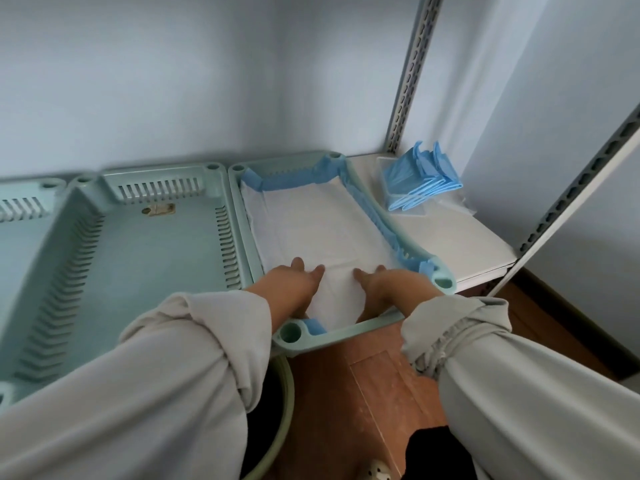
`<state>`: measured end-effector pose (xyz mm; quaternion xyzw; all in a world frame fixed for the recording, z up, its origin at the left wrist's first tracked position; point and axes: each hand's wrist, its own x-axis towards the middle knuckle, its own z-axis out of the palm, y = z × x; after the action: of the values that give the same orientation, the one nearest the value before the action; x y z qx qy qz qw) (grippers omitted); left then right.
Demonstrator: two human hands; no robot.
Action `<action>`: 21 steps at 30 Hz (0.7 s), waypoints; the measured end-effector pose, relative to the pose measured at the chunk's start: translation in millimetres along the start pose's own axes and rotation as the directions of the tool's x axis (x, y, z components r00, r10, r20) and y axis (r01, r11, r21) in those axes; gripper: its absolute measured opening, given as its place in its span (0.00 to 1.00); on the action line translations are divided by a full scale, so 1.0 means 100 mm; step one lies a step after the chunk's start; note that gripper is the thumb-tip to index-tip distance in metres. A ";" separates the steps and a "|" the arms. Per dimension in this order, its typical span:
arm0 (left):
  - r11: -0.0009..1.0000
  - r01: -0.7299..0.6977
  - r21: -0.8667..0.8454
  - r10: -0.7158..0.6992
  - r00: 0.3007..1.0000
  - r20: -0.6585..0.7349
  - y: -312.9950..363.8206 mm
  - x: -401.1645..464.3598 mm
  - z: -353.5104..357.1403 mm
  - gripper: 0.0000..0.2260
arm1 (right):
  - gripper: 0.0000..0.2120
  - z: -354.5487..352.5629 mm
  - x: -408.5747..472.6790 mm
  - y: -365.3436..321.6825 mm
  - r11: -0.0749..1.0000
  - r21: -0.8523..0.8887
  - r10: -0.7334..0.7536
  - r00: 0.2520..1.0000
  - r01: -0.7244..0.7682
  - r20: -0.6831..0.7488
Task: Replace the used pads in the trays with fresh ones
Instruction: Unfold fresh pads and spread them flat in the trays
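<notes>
Pad (322,230) lies in our right-hand tray (363,329), long axis running away from us. Our left hand (297,282) and right hand (382,284) press flat, fingers spread, on its near end, equally close.

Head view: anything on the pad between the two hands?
No: only bare white pad between left hand and right hand.

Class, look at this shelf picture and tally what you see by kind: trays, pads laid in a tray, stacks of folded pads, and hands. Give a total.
Trays: 3 (far-left tray, only partly in view; bare middle tray; right tray)
Pads laid in a tray: 1 (white pad)
Stacks of folded pads: 1 (blue stack)
Hands: 2 (left hand, right hand)
Total: 7
</notes>
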<state>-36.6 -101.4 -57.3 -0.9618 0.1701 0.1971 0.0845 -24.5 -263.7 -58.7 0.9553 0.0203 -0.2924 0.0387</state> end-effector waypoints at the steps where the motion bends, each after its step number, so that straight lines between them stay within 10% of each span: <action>1: 1.000 0.007 0.014 -0.007 1.000 -0.007 -0.01 0.02 0.02 0.38 | 0.48 0.01 0.00 0.00 1.000 0.020 0.009 1.000 -0.009 0.018; 11: 0.997 0.075 -0.016 -0.072 0.984 0.165 0.04 -0.03 -0.23 0.35 | 0.53 -0.02 0.06 0.11 0.994 0.113 -0.007 0.999 0.011 -0.038; 17: 0.942 -0.097 -0.321 0.169 0.964 0.204 0.13 -0.32 -0.36 0.34 | 0.36 -0.10 -0.08 0.05 0.982 0.144 -0.111 0.992 0.119 -0.061; 21: 0.971 -0.162 -0.175 0.212 0.924 0.318 0.20 -0.55 -0.30 0.30 | 0.29 -0.28 -0.45 0.06 0.944 0.197 -0.289 0.952 0.265 0.102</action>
<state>-80.4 -110.5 -9.4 -0.8973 0.2296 0.3764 0.0226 -46.0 -268.0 -9.7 0.9214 0.1254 -0.3569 -0.0889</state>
